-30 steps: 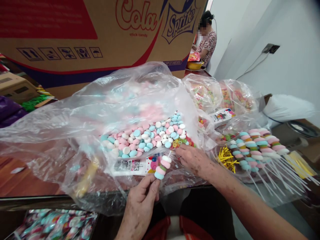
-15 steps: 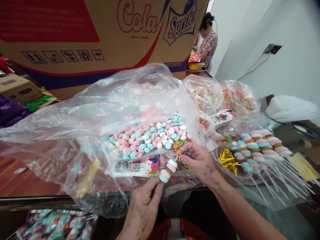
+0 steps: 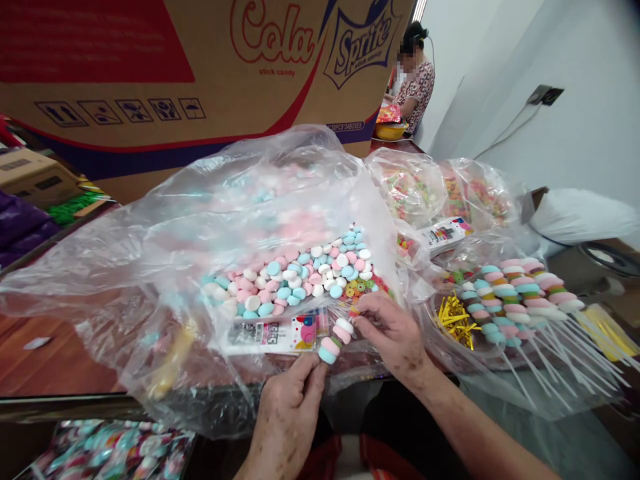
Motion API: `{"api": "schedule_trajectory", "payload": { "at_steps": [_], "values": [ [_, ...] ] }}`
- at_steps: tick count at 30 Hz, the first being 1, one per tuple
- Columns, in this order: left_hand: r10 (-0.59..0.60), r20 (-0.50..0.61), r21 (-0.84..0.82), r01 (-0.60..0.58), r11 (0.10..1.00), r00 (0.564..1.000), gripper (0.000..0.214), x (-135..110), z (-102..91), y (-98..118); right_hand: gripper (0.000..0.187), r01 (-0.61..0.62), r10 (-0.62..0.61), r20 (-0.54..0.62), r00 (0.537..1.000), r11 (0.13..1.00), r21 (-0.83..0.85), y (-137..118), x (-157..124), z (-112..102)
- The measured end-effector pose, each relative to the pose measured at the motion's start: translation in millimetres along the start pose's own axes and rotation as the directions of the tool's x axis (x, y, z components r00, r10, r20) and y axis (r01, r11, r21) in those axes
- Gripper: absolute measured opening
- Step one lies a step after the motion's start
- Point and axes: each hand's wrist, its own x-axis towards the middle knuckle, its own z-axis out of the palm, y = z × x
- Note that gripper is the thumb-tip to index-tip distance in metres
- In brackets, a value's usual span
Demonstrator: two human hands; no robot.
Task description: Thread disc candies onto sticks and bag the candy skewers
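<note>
Left hand clamped on the lower end of a marshmallow skewer; right hand at its top, can't tell whether those fingertips grip anything. Beyond the grip: clear bag with pink, white, blue marshmallows. Far right of it: clear bags of colourful gummies. Below left: open box, wrapped candy inside.

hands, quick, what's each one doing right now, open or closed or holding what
Left hand: closed, holding the candy stick by its lower end.
Right hand: curled beside the stick's upper end; its grip cannot be told.
</note>
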Motion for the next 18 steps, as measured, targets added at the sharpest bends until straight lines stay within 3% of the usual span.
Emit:
{"api": "schedule_trajectory", "payload": {
  "at_steps": [3, 8, 12, 15, 18],
  "values": [
    [0.006, -0.042, -0.018, -0.007, 1.0, 0.999, 0.03, -0.5, 0.7, 3.5, 0.013, 0.058, -0.058, -0.017, 0.998, 0.998, -0.025, -3.7, -0.9, 1.6],
    [0.035, -0.091, -0.052, -0.04, 0.998, 0.995, 0.027, -2.4, 3.1, 5.0, 0.014, -0.102, 0.097, 0.045, 0.994, 0.985, 0.139, -10.0, -5.1, 3.4],
    [0.03, -0.063, -0.097, -0.036, 0.995, 0.998, 0.027, -1.9, 5.6, 0.0, 0.012, -0.201, 0.199, 0.031, 0.979, 0.952, 0.233, -7.5, -7.2, 5.2],
    [0.038, 0.0, -0.149, -0.037, 0.988, 0.999, 0.029, -0.4, 4.6, -2.6, 0.012, -0.357, 0.36, 0.08, 0.93, 0.827, 0.434, -6.3, -4.4, 3.2],
    [0.067, 0.05, -0.175, -0.057, 0.983, 0.996, 0.033, -0.2, 0.0, -2.4, 0.012, -0.462, 0.402, 0.237, 0.885, 0.688, 0.559, -11.2, 1.2, -4.8]
  ]
}}
